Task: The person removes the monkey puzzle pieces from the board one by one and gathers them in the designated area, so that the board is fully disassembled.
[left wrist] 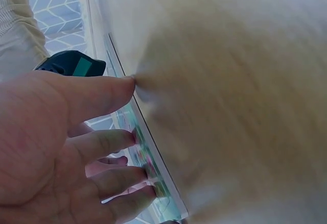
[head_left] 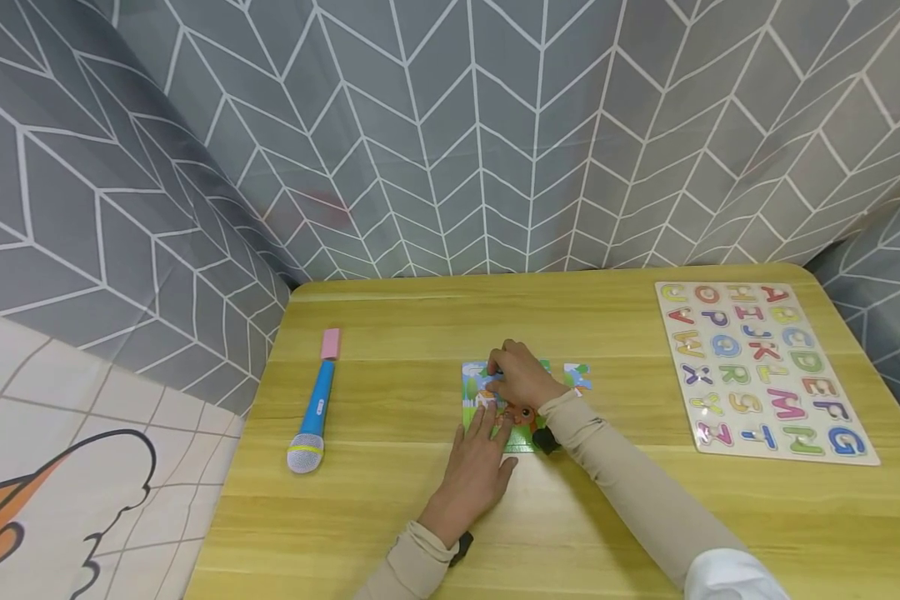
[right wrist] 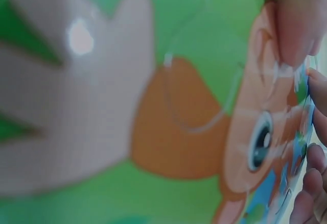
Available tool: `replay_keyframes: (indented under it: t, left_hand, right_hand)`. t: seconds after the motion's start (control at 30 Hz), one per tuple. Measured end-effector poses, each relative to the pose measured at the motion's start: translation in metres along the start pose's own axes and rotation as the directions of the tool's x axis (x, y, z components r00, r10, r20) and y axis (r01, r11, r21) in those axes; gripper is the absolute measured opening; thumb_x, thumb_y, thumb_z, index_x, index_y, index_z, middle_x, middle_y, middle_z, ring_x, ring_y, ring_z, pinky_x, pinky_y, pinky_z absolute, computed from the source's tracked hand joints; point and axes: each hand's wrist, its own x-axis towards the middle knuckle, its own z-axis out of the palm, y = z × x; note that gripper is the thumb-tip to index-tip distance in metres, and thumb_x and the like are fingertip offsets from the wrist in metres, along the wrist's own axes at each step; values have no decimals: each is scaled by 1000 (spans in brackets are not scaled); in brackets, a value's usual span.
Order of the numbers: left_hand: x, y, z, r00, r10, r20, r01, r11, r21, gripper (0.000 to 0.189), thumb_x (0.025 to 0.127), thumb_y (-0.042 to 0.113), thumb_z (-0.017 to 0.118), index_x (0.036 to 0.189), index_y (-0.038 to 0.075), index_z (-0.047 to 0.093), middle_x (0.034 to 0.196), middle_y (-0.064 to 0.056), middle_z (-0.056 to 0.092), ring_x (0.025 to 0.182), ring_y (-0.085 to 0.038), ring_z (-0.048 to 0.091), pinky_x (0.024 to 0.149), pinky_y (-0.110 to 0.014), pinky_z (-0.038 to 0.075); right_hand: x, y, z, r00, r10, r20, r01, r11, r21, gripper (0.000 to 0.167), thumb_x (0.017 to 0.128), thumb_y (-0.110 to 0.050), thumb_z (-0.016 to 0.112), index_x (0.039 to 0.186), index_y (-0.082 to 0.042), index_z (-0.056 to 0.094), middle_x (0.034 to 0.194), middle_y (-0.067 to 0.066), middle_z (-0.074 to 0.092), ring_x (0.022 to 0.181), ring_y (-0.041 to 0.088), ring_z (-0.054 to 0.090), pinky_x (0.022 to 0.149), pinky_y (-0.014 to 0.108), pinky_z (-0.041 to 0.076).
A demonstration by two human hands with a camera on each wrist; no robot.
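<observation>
Jigsaw puzzle (head_left: 522, 415) lies flat near the middle of the table (head_left: 390, 312), under both hands, and looks close to square in the head view — no long axis stands out. The left hand (head_left: 474, 467) reaches in from 7 o'clock, its fingers straight and laid on the puzzle's near part, with the thumb spread off beside the near edge. The right hand (head_left: 523, 373) comes from 4 o'clock and covers the upper right, its fingers bent down to the picture; whether they pinch a piece or only press on one, the views do not tell. What counts most is the loose piece (head_left: 579, 375): it sits just off the puzzle at about 2 o'clock, a narrow gap of table between them. From the right fingertips it lies at 3 o'clock, back past the palm and partly behind the sleeve (head_left: 615, 467), so the right hand is plainly the nearer — the left would have to cross that forearm. A black wrist device (head_left: 546, 440) hides the puzzle's corner at 5 o'clock. Farther out, the alphabet board (head_left: 765, 371) stands well apart at 3 o'clock, the toy microphone (head_left: 317, 404) at 9 o'clock, and a pink block (head_left: 331, 343) beyond its handle near 10 o'clock.
</observation>
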Motion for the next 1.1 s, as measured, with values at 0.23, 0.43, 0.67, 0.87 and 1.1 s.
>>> replay_keyframes:
  t: [0.23,0.43,0.67,0.87,1.1]
  left_hand:
    - [1,0,0,1000,-3,6,3,1000,15,56,97,31,66,147,9,52,160,-23,37,149,-39,36,112,-63,41]
    - [0,-2,0,1000,-16,-3,16,1000,-10,56,97,29,66,148,10,51,161,-20,36,150,-37,36,113,-61,41]
    - [-1,-3,0,1000,-9,-14,9,1000,-29,55,98,28,65,148,10,51,161,-20,37,149,-37,37,113,-61,42]
    - [0,-3,0,1000,-4,-16,4,1000,-25,56,97,27,66,148,9,50,161,-20,37,149,-37,37,112,-61,42]
    - [0,-3,1,1000,-5,-2,5,1000,-20,57,98,28,66,149,10,50,161,-21,35,150,-38,35,113,-62,41]
  right_hand:
    - [-1,2,1,999,-15,-40,17,999,37,15,88,-18,78,86,-9,66,98,8,54,92,24,46,78,34,43]
    - [-1,4,0,998,12,-65,-10,1000,28,25,86,-24,80,100,-6,69,101,8,58,95,25,49,81,38,46]
    - [-1,4,1,997,27,-68,-28,1000,1,30,86,-27,81,105,-7,68,101,7,60,95,24,52,80,39,47]
    - [0,2,0,997,8,-74,-11,999,-35,30,85,-27,82,103,-7,69,97,6,61,93,23,53,79,39,48]
    - [0,2,0,998,7,-65,-11,998,-56,29,85,-27,81,102,-7,69,98,6,61,93,23,53,81,41,48]
